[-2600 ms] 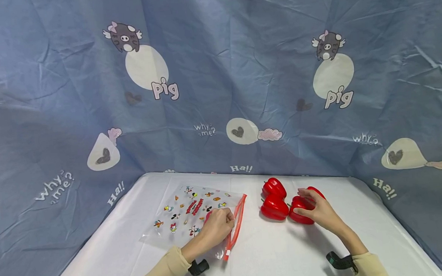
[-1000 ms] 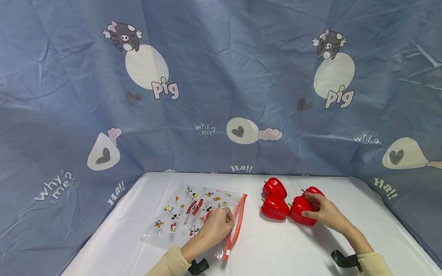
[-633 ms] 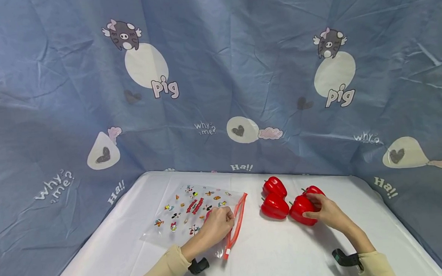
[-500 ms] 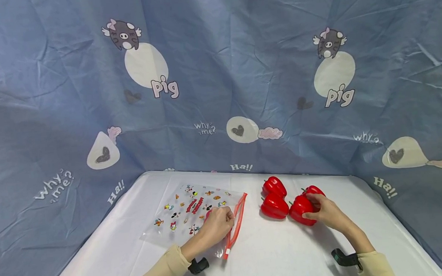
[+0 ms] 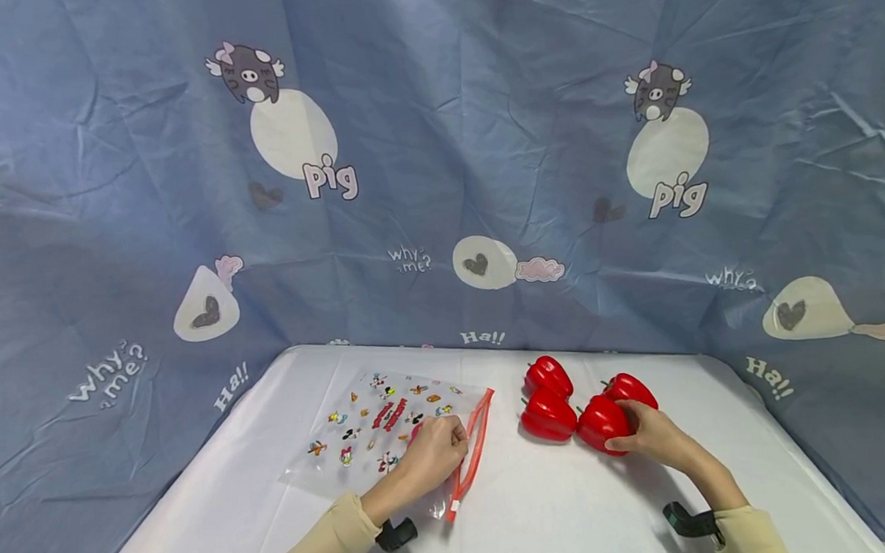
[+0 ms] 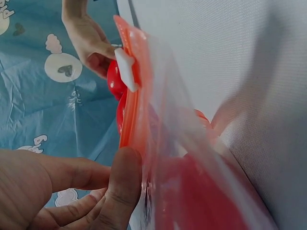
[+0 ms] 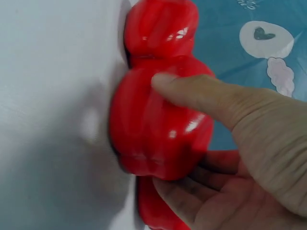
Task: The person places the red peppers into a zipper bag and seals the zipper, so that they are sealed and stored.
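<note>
My left hand (image 5: 438,452) pinches the orange-red zip edge of a clear printed zipper bag (image 5: 367,414), its thumb and forefinger at the rim in the left wrist view. A white slider (image 6: 125,70) sits on that zip. Something red (image 6: 196,191) shows through the clear plastic. On the right, my right hand (image 5: 652,439) grips the front right red bell pepper (image 5: 599,423), thumb on one side and fingers round the other (image 7: 158,120). Another red bell pepper (image 5: 632,390) is just behind it. Two more bell peppers (image 5: 547,415) stand to its left.
A white-covered table (image 5: 530,506) carries the bag and the peppers. Behind it hangs a blue printed cloth (image 5: 406,145). The bag lies left of the peppers, with a strip of table between.
My right hand has shifted from over the two right peppers to the right side of the front one, uncovering the pepper behind. My left hand keeps its place on the bag.
</note>
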Demonstrator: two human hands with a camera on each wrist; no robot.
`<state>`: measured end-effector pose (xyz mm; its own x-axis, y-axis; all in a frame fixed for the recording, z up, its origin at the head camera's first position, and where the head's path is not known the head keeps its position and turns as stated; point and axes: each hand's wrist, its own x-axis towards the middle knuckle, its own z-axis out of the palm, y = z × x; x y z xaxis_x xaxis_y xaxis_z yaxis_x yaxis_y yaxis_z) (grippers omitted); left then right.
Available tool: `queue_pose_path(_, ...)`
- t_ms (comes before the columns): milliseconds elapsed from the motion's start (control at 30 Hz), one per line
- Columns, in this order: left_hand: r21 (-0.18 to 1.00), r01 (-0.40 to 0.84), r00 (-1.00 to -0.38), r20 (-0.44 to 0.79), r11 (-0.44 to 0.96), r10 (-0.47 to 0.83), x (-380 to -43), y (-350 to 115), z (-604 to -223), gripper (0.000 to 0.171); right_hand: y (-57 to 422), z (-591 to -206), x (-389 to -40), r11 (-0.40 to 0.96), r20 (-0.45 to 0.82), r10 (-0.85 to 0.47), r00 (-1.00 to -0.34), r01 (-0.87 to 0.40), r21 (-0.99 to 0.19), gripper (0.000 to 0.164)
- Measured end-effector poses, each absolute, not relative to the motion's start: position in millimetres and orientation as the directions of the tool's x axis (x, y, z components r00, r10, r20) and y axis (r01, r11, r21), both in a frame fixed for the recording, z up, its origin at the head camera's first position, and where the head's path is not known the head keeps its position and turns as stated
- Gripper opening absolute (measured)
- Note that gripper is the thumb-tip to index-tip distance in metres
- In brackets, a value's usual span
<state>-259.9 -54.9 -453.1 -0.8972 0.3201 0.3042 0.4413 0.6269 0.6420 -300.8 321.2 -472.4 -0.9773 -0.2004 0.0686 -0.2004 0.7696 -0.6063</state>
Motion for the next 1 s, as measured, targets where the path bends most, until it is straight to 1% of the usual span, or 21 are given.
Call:
queue_pose_path(133, 0.647, 0.434, -0.9, 0.296, 0.627, 0.319, -259, -55, -453, 0.014, 322, -475, -300, 0.77, 0.034, -0.209, -0.977, -0.186, -0.61, 0.081)
queue_pose_path(233, 0.647, 0.437, -0.899, 0.298, 0.625, 0.321, -259, -55, -453, 0.014, 323, -477, -301, 0.775, 0.04, -0.203, -0.978, -0.186, -0.604, 0.082)
queue_pose_path(600, 0.645, 0.441, -0.897, 0.306, 0.624, 0.318, -259, -55, -453, 0.015, 321, -473, -301, 0.755, 0.09, -0.153, -0.984, -0.175, -0.632, 0.084)
queue_pose_path(733, 0.643, 0.441, -0.898, 0.307, 0.626, 0.317, -259, -55, -453, 0.014, 320, -471, -301, 0.754, 0.112, -0.16, -0.981, -0.194, -0.627, 0.082)
queue_pose_path(900, 0.636, 0.447, -0.895, 0.315, 0.629, 0.317, -258, -55, -453, 0.014, 317, -468, -301, 0.73, 0.142, -0.167, -0.976, -0.219, -0.647, 0.08)
queue_pose_path(1000, 0.634, 0.45, -0.893, 0.317, 0.629, 0.32, -258, -56, -452, 0.014, 315, -465, -300, 0.728, 0.154, -0.151, -0.976, -0.216, -0.651, 0.08)
